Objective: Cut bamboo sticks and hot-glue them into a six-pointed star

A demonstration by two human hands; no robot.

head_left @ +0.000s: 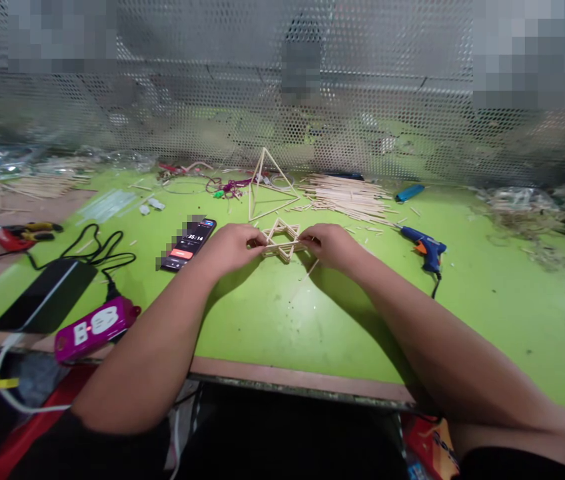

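Note:
A six-pointed star of stacked thin wooden sticks [282, 249] lies on the green table [262, 327] in front of me. My left hand [235, 248] pinches its left side between thumb and fingers. On the opposite side, my right hand [331, 245] grips the star's right points the same way. One loose stick [310, 270] lies slantwise just below my right fingers. Behind the star stands a pyramid frame of sticks [273, 215]. To the right of it is a pile of loose sticks [350, 198].
A blue glue gun [425, 248] lies at the right. At the left are a lit phone [190, 243], a dark tablet-like slab [45, 297], a purple power strip [95, 328] and black cable. Pliers [40, 231] rest farther left. A perforated metal screen [212, 87] borders the back.

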